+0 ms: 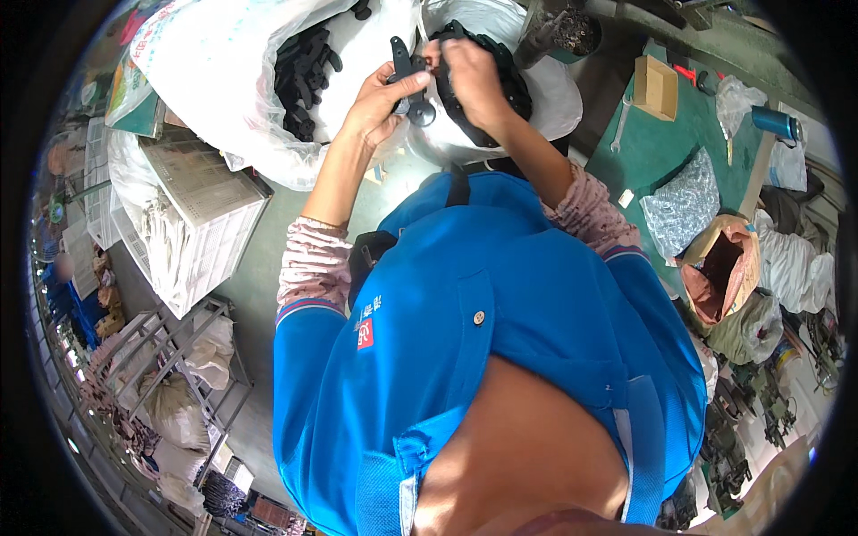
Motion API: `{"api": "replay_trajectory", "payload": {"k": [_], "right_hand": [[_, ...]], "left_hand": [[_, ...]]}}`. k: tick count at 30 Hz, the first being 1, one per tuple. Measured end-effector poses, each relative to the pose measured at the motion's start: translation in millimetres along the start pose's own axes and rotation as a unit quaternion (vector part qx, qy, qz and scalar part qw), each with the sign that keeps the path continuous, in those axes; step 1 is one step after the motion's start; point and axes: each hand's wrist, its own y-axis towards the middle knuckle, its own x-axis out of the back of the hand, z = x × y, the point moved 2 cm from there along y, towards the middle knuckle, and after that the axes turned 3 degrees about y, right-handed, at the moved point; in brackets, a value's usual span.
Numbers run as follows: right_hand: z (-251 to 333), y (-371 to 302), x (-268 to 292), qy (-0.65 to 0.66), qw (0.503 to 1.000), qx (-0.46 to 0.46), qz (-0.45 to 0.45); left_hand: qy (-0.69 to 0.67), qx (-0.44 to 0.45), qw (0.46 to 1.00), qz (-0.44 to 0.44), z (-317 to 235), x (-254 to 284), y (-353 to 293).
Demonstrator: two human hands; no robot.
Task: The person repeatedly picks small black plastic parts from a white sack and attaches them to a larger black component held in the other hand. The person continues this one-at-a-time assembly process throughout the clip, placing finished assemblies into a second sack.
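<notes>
My left hand [380,105] is closed around black flat bar-shaped parts [400,58] with rounded ends and small holes. A round black disc end [421,113] sticks out below its thumb. Close beside it, my right hand [472,79] has its fingers bent together near the upper end of these parts. Its fingertips are slightly blurred, and what they pinch is hidden. Under my right hand stands a white bag [556,98] holding many black parts [511,85]. To the left, a larger white bag [210,67] lies open, with more black parts [307,80] inside.
A green table [617,192] at the right bears a wrench [620,128], an open cardboard box [655,87], a clear plastic bag [684,205] and a blue bottle [776,123]. A dark bucket [559,34] stands behind the right bag. White crates [201,205] and a metal rack [170,357] stand left.
</notes>
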Motion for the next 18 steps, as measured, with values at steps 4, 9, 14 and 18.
{"api": "replay_trajectory", "payload": {"k": [4, 9, 14, 18], "right_hand": [[46.1, -36.7, 54.9, -0.254, 0.962, 0.097, 0.007], [96.6, -93.9, 78.6, -0.37, 0.889, 0.249, 0.107], [126.0, -108.6, 87.1, -0.469, 0.804, 0.293, 0.218], [119.7, -96.2, 89.4, -0.511, 0.762, 0.319, 0.239]], "left_hand": [[-0.126, 0.045, 0.99, 0.049, 19.2, -2.7, 25.2], [-0.111, 0.07, 0.989, 0.071, 6.4, -59.3, 20.2], [-0.056, 0.107, 0.982, 0.146, 16.3, -79.6, 27.0], [-0.08, 0.13, 0.976, 0.158, 22.3, -99.5, 22.3]]}}
